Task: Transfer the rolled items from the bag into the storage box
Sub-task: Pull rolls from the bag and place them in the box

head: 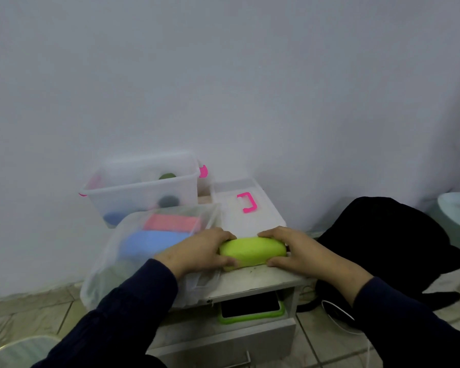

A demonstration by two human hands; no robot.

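Note:
A lime-green rolled item (252,252) lies on the small white cabinet top (266,278). My left hand (197,252) grips its left end and my right hand (294,249) grips its right end. To the left lies a white mesh bag (112,264) holding a blue roll (152,241) and a pink roll (170,221). Behind it stands the clear storage box (141,187) with pink latches, and dark rolls show dimly inside it.
The box's clear lid (246,205) with a pink handle lies behind the green roll. A black bag (383,240) sits on the floor at the right. A green-cased tablet (250,308) rests in the cabinet's open shelf. The wall is close behind.

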